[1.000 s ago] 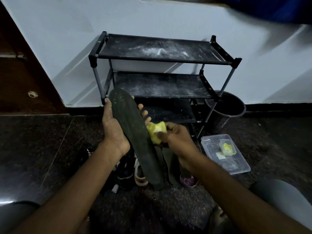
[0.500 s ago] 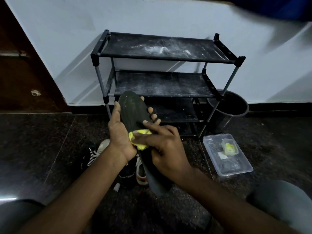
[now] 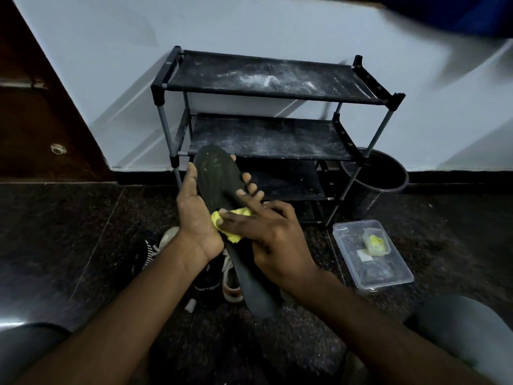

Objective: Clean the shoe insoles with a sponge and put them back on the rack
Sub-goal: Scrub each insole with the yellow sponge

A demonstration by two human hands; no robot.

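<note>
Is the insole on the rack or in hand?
In hand: left hand grips the insole while the right hand holds the sponge on it.

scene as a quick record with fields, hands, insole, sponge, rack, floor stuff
left hand: holds insole, fingers curled round its far edge
right hand: holds yellow sponge on insole's middle
rack: black shelves, white dust on top
floor: shoes under the hands, clear plastic box right, dark bin beside rack
stage: wiping, insole not yet on rack
</note>
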